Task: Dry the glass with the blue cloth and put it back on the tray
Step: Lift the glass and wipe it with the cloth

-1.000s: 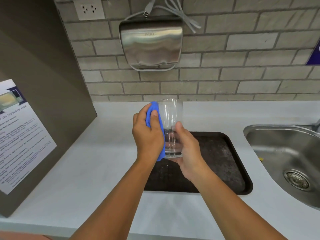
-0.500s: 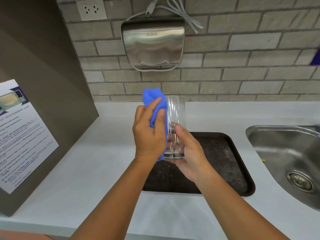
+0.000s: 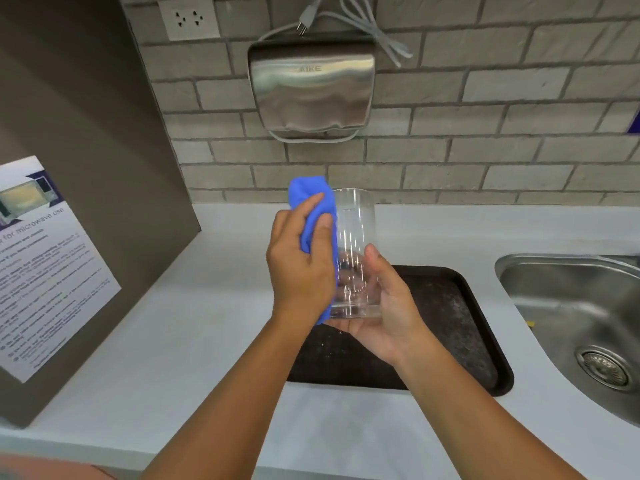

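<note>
A clear drinking glass (image 3: 355, 233) is held upright in the air above the dark tray (image 3: 460, 327). My right hand (image 3: 384, 306) cups its base and lower side from the right. My left hand (image 3: 299, 265) presses a folded blue cloth (image 3: 311, 206) against the glass's left wall; the cloth's top sticks up level with the rim and its lower end hangs below my palm. The tray lies on the white counter and nothing stands on its visible part.
A steel sink (image 3: 571, 323) with a drain is sunk in the counter to the right. A brown cabinet side with a printed microwave notice (image 3: 38, 271) stands at the left. A metal hand dryer (image 3: 311, 88) and a socket (image 3: 188, 19) hang on the brick wall.
The blue cloth has slid up the glass's left side, from below the rim to level with it. My left hand's fingers have spread over it. The glass stays in my right hand.
</note>
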